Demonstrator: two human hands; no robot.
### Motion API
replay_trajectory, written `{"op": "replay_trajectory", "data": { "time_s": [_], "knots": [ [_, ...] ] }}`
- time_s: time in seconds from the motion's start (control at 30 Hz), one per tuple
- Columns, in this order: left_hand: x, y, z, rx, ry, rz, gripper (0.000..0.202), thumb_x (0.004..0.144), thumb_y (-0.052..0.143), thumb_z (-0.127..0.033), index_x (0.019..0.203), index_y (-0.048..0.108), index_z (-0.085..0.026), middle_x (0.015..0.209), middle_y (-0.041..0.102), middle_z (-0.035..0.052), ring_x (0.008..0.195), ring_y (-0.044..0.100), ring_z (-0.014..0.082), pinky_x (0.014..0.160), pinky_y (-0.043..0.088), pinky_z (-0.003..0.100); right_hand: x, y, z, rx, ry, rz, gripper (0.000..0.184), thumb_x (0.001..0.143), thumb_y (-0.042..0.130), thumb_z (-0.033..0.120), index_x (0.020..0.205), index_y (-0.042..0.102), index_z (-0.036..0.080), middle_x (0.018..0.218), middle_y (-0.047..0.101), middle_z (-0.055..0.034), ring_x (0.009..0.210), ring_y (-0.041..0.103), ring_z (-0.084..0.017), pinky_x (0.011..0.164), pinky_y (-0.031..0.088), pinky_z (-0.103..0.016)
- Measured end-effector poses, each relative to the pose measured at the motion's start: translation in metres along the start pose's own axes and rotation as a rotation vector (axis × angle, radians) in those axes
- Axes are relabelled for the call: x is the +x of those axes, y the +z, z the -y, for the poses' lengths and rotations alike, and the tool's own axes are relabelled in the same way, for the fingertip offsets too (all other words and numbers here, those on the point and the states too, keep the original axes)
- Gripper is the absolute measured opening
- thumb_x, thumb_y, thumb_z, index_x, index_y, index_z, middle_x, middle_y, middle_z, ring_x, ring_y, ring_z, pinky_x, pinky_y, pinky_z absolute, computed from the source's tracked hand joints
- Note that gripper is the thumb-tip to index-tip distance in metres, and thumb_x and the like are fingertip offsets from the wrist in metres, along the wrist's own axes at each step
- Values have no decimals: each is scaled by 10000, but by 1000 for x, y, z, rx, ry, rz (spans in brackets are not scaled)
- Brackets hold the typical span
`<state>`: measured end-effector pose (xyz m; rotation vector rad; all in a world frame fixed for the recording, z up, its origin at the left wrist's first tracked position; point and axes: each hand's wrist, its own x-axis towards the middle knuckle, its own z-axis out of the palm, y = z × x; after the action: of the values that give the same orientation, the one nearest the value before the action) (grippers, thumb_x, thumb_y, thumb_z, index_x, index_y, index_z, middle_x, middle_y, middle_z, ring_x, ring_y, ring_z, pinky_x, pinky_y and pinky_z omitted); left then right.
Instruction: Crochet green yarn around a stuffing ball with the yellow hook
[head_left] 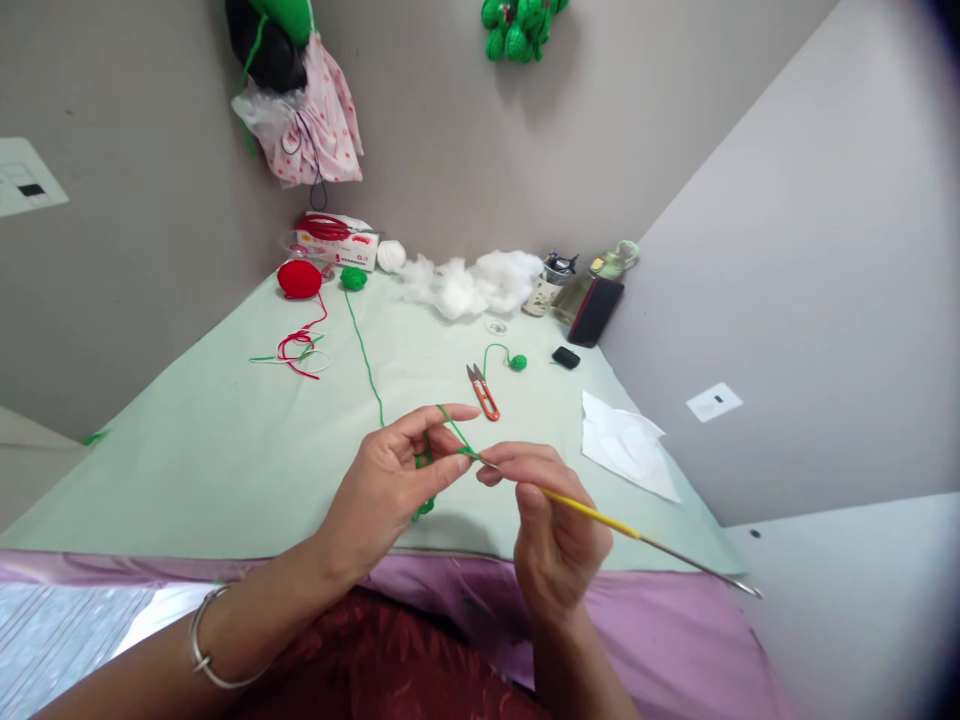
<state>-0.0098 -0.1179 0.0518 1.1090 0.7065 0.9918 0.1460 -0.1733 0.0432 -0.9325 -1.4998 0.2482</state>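
Note:
Between thumb and fingers, my left hand (pixel 397 465) pinches a small piece of green crochet (pixel 426 503), part of which dangles below the fingers. A strand of green yarn (pixel 366 360) runs from a green yarn ball (pixel 353 279) to this hand and over its raised index finger. My right hand (pixel 559 520) is closed around a crochet hook (pixel 600 516) with a yellow grip. Its tip meets the green stitches at my left fingertips, while the metal rear end points down to the right. Orange thread snips (pixel 486 393) lie just beyond my hands.
Farther back sit a red yarn ball (pixel 299 279), white stuffing (pixel 480 285), a pen cup (pixel 543 291) and a leaning phone (pixel 596 311). White paper (pixel 628 443) lies on the right. A small green ball (pixel 518 362) rests near the snips. Walls enclose the table (pixel 225 440).

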Motion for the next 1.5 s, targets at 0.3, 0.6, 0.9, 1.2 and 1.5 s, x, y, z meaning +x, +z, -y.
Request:
{"op": "replay_trajectory", "data": {
  "time_s": [0.3, 0.6, 0.9, 1.2, 1.5],
  "knots": [
    [0, 2, -2, 139, 58, -78, 273, 826, 767, -226, 1097, 780, -252, 787, 621, -22, 755, 576, 124, 723, 460, 249, -7, 0, -4, -130, -98, 56, 316, 961, 545, 43, 1139, 700, 253, 1034, 746, -72, 967, 717, -195, 776, 606, -344],
    [-2, 2, 1, 348, 246, -148, 224, 850, 731, -201, 1065, 783, -235, 816, 657, 1, 803, 619, 156, 830, 479, 284, -10, 4, -2, -310, -166, 78, 343, 940, 564, 31, 1170, 685, 256, 1083, 747, -94, 950, 737, -182, 761, 620, -304],
    [-1, 2, 1, 101, 48, -66, 299, 818, 802, -296, 1111, 792, -240, 792, 659, -4, 747, 590, 145, 702, 468, 257, -12, 10, -9, -166, -108, -45, 346, 957, 555, 45, 1138, 722, 288, 1031, 756, -60, 911, 738, -185, 740, 631, -332],
    [0, 0, 0, -335, -279, 76, 516, 770, 845, -294, 1271, 737, -234, 781, 613, -17, 733, 553, 115, 752, 453, 246, -21, 13, -16, -294, -181, -74, 410, 946, 596, 59, 1234, 724, 321, 1044, 730, -63, 933, 709, -201, 759, 609, -357],
    [-2, -2, 4, -58, -17, 56, 392, 846, 798, -280, 1235, 759, -309, 819, 602, -29, 820, 561, 129, 841, 442, 260, -2, 8, -5, 244, 221, -155, 183, 1000, 570, 205, 947, 743, 239, 836, 677, -28, 701, 627, -155, 637, 528, -322]
  ]
}}
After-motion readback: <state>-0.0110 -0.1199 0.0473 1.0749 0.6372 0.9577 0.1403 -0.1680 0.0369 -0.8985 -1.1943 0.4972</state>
